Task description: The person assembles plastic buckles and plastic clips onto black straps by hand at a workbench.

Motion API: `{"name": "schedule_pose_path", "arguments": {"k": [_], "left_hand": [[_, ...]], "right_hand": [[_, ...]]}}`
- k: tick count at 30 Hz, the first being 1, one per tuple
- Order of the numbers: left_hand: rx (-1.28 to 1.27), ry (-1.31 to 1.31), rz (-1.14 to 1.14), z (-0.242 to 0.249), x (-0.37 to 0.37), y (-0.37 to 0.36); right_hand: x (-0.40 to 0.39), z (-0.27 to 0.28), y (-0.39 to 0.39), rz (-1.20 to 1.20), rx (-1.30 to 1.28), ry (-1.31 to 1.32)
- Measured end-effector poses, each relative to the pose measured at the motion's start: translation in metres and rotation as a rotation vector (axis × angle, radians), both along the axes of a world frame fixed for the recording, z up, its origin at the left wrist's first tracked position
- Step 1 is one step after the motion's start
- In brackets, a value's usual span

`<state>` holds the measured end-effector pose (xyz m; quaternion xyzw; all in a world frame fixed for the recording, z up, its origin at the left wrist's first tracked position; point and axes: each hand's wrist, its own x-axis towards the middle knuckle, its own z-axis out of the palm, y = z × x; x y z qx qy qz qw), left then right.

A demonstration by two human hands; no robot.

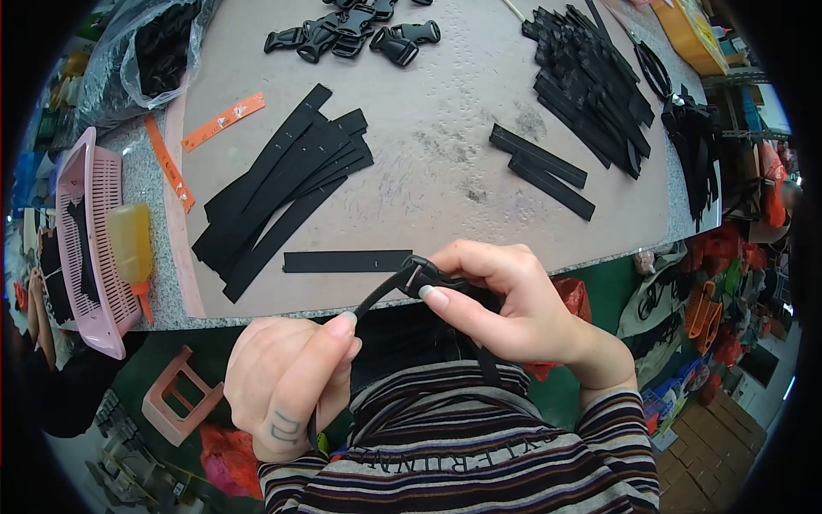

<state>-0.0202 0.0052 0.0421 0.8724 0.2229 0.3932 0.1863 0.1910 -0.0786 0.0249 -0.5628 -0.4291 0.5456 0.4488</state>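
Note:
A black plastic buckle (418, 272) is pinched between the thumb and fingers of my right hand (522, 313). From its slot a narrow black strap (378, 294) runs down to my left hand (291, 373), whose thumb and curled fingers close on it. The far part of the buckle is hidden behind my right fingers. Just beyond my hands, a single flat black strip (342, 261) lies near the table's front edge. Further left is a fanned stack of black strips (287, 180). Two shorter black pieces (548, 176) lie to the right.
Several loose black buckles (351, 34) sit at the back. A heap of black strap pieces (591, 90) and black scissors (652, 70) lie at right. A pink basket (107, 206), yellow glue bottle (130, 244) and plastic bag (128, 81) line the left edge.

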Motion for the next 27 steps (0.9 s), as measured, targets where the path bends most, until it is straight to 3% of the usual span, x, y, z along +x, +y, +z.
{"name": "schedule_pose_path", "arguments": {"k": [11,17,19,27], "left_hand": [[-0.013,-0.008,-0.008,0.000,0.001,-0.001],[-0.121,-0.008,-0.030,0.003,0.002,0.001],[-0.167,-0.032,-0.084,0.003,0.001,0.003],[-0.346,0.028,0.055,0.004,0.007,0.001]], "right_hand": [[0.001,0.005,0.000,0.008,-0.027,-0.006],[-0.004,-0.001,-0.002,0.016,0.218,-0.376],[-0.006,-0.005,-0.001,0.013,0.254,-0.390],[-0.005,0.002,-0.001,0.054,0.253,-0.310]]}}
